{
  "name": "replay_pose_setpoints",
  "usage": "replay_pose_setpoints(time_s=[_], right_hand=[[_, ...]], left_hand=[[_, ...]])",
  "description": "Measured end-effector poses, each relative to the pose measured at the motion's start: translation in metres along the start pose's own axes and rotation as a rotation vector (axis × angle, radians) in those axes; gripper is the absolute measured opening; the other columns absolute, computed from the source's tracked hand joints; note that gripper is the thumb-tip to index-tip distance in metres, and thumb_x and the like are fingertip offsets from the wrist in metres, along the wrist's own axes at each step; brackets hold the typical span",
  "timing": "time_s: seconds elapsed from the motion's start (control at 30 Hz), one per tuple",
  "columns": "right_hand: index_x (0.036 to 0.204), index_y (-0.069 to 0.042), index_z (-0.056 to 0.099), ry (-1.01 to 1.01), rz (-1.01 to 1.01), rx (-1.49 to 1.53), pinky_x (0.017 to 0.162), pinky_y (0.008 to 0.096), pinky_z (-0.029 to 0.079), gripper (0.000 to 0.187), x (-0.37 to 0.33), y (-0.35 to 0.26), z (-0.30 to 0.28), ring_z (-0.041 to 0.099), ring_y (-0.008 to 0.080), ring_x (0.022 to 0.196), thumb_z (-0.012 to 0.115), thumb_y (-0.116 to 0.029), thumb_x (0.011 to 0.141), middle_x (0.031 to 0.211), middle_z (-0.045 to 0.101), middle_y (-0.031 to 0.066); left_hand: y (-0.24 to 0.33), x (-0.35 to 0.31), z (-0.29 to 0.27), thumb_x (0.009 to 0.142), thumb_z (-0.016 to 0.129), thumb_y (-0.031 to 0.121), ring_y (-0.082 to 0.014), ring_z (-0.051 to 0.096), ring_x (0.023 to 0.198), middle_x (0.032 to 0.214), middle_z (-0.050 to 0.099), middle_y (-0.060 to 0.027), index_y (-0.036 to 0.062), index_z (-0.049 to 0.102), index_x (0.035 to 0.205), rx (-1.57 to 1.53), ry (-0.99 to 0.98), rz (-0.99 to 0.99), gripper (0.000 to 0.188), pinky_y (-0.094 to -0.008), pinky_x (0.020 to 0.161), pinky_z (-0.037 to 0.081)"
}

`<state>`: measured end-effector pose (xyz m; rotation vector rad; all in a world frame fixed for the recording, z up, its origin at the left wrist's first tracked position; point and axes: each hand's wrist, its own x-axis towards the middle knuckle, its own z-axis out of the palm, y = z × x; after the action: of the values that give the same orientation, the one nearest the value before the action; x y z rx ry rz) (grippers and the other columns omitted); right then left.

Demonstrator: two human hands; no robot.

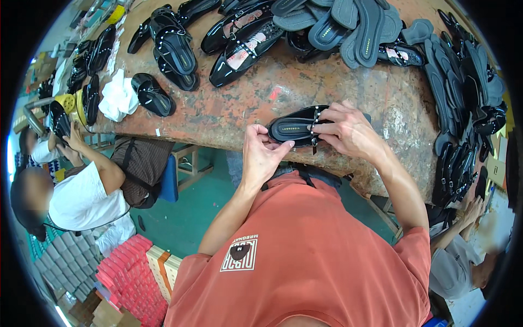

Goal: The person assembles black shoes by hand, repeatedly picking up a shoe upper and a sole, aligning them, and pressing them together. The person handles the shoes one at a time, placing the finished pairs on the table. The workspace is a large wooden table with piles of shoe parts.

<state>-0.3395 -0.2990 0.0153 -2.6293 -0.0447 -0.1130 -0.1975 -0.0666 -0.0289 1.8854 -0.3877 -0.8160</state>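
A black patent shoe (294, 129) with a studded strap lies near the table's front edge, its heel to the left and its toe to the right. A dark insole shows inside it. My left hand (262, 155) grips the heel end between thumb and fingers. My right hand (348, 131) is closed over the front part, with fingers at the studded strap (315, 122) and reaching into the opening. The hand hides most of the toe, and I cannot make out exactly what its fingertips pinch.
Loose grey insoles (368, 32) are heaped at the back and right of the worn table (218, 117). Black shoes (239, 54) stand along the far side. White crumpled paper (119, 97) lies left. Co-workers sit left and right; red stacked pieces (131, 278) stand lower left.
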Motion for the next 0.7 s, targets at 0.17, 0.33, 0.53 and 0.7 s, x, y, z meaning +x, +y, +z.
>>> replay_pose_setpoints(time_s=[0.17, 0.33, 0.53, 0.7], right_hand=[[0.108, -0.014, 0.083, 0.011, 0.058, -0.005, 0.092, 0.0427, 0.049, 0.024, 0.005, -0.009, 0.008, 0.066, 0.0266, 0.107, 0.079, -0.017, 0.084, 0.106, 0.073, 0.0055], [0.103, -0.013, 0.084, -0.047, 0.187, -0.049, 0.092, 0.0438, 0.048, 0.020, 0.011, -0.012, 0.016, 0.065, 0.0276, 0.104, 0.077, -0.014, 0.083, 0.098, 0.069, 0.0073], [0.101, -0.014, 0.084, -0.075, 0.218, -0.048, 0.092, 0.0443, 0.048, 0.022, 0.016, -0.015, 0.014, 0.066, 0.0282, 0.103, 0.077, -0.013, 0.081, 0.097, 0.070, 0.0079], [0.105, -0.015, 0.085, -0.086, 0.231, -0.030, 0.093, 0.0447, 0.048, 0.025, 0.017, -0.015, 0.014, 0.066, 0.0282, 0.104, 0.078, -0.015, 0.081, 0.100, 0.071, 0.0081]], left_hand=[[-0.003, 0.007, -0.002, 0.079, 0.096, 0.010, -0.0166, 0.074, 0.082, 0.099, 0.068, -0.0147, -0.0027, 0.041, 0.120, -0.076, -0.042, -0.029, 0.069, -0.0291, 0.073, 0.064], [0.000, 0.009, -0.004, 0.081, 0.095, 0.008, -0.0166, 0.074, 0.083, 0.099, 0.068, -0.0149, -0.0038, 0.041, 0.122, -0.082, -0.060, -0.036, 0.069, -0.0280, 0.073, 0.064], [0.003, 0.018, -0.006, 0.091, 0.084, 0.006, -0.0152, 0.072, 0.081, 0.098, 0.068, -0.0107, -0.0045, 0.047, 0.130, 0.104, -0.006, 0.018, 0.055, -0.0295, 0.070, 0.062], [-0.001, 0.033, -0.013, 0.090, 0.081, 0.007, -0.0158, 0.070, 0.073, 0.089, 0.069, -0.0088, -0.0038, 0.058, 0.119, 0.166, -0.082, 0.023, 0.038, -0.0327, 0.067, 0.059]])
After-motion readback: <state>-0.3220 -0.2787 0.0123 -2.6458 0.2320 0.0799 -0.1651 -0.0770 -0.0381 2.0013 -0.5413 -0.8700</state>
